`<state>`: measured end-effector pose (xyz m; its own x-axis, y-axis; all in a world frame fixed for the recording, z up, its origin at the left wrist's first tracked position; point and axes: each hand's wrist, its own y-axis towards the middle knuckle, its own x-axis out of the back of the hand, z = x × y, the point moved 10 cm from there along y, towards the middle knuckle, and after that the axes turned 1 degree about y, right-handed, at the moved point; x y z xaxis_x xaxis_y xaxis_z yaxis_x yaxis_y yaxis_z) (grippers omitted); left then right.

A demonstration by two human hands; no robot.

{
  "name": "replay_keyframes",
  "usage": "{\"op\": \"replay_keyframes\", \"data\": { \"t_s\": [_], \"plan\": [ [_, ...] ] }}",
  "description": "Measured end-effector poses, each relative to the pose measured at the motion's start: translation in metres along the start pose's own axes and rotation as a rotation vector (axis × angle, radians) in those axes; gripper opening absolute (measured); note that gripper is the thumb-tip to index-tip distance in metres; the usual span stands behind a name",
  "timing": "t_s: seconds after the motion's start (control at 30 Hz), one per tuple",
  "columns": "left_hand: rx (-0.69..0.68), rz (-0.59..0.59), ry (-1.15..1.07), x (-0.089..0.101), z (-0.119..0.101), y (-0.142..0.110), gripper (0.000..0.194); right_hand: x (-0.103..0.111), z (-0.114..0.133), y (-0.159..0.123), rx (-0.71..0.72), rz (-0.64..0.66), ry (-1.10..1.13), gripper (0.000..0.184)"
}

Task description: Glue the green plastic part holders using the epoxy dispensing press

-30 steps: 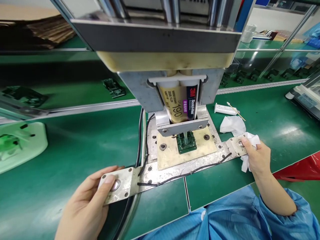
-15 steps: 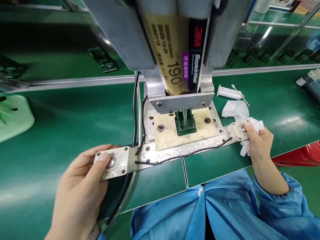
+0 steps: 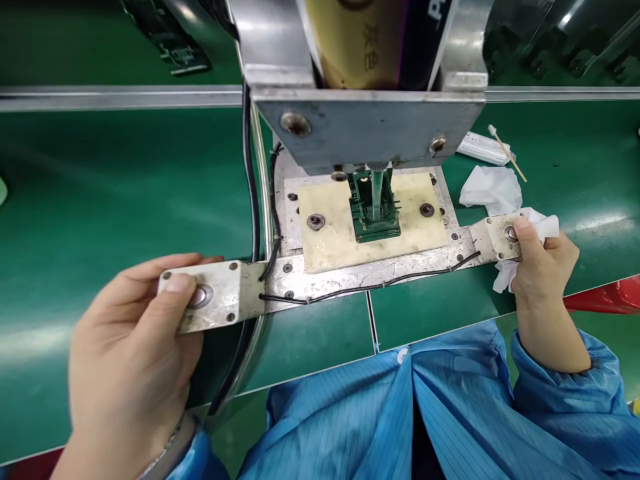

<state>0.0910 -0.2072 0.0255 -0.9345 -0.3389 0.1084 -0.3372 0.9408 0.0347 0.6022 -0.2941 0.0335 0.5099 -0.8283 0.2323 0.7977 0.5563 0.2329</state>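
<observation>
My left hand is closed around the left button plate of a metal fixture, its thumb at the edge of the round push button. At the other end, my right hand has its thumb beside the right push button and a crumpled white wipe in its fingers. Between them, a green circuit board sits in the cream-coloured holder block. The clear nozzle of a dispenser points down over the board, below a gold and black adhesive cartridge; whether its tip touches is unclear.
A steel dispenser bracket overhangs the holder. Black cables run along the left side. Another wipe, a white tube and a cotton swab lie right on the green bench. A red object is at the right edge.
The view has moved closer and tilted down, so the bracket looms larger and less cartridge label shows. Both hands keep their places on the fixture ends.
</observation>
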Motion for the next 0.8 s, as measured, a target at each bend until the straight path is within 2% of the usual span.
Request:
{"op": "replay_keyframes", "data": {
  "t_s": [0.37, 0.8],
  "plan": [
    [0.025, -0.032, 0.036, 0.0013, 0.0027, 0.0005, 0.024, -0.0001, 0.0055, 0.0009, 0.044, 0.011, -0.012, 0.039],
    [0.046, -0.013, 0.046, 0.0015, 0.0063, -0.0030, 0.023, -0.0014, -0.0011, 0.0003, 0.002, 0.024, 0.022, 0.039]
  ]
}}
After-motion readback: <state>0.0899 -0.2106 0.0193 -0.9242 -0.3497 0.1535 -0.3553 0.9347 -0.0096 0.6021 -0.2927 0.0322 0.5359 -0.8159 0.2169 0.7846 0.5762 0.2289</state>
